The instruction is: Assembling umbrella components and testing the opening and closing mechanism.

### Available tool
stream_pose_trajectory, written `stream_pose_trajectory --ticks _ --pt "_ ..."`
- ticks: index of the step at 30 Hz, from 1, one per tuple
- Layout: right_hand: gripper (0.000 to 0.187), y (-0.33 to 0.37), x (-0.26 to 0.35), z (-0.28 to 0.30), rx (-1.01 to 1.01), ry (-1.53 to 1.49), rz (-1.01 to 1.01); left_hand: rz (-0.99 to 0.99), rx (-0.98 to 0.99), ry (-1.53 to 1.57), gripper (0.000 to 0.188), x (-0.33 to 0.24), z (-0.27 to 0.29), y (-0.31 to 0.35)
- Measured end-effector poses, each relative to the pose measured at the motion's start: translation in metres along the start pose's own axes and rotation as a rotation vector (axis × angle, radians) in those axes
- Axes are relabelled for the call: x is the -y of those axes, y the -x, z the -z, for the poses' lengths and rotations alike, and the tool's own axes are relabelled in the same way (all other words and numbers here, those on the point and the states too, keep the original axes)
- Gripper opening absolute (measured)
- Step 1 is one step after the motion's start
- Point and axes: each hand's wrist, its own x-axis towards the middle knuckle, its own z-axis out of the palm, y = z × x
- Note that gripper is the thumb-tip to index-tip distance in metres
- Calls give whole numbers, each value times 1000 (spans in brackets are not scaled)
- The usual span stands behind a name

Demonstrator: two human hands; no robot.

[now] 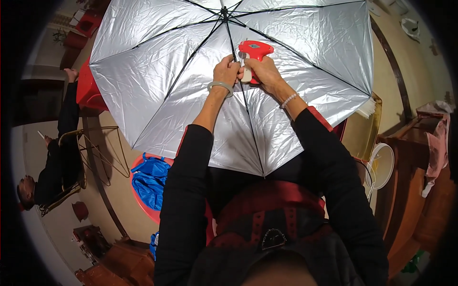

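An open umbrella (167, 71) with a silvery inner side spreads in front of me, its dark ribs running out from the hub (224, 14) at the top. My left hand (225, 71) is closed in a pinch at one rib (245, 107) of the umbrella; the exact spot between its fingertips is hidden. In my right hand (265, 74) is a red tagging gun (255, 48) with a pale trigger, gripped by its handle. The gun's front end is close beside my left fingers, over the same rib.
Left of my arm, a pink-red basin (143, 200) holds blue fabric (150, 181). A red stool (88, 88) stands beyond the umbrella's left edge, and a person (52, 167) sits on a metal-framed chair. To the right are a white bucket (381, 164) and wooden furniture (405, 200).
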Motion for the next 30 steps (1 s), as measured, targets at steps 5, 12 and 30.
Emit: stream_pose_trajectory --ticks 5,12,30 --pt "16 -19 -14 18 -79 88 79 -37 31 -122 36 -10 -14 -3" --pt "20 10 22 -15 -84 251 50 -105 -11 -116 33 11 6 -9" --pt "25 121 115 42 -116 620 439 -106 133 -311 15 -5 20 -5"
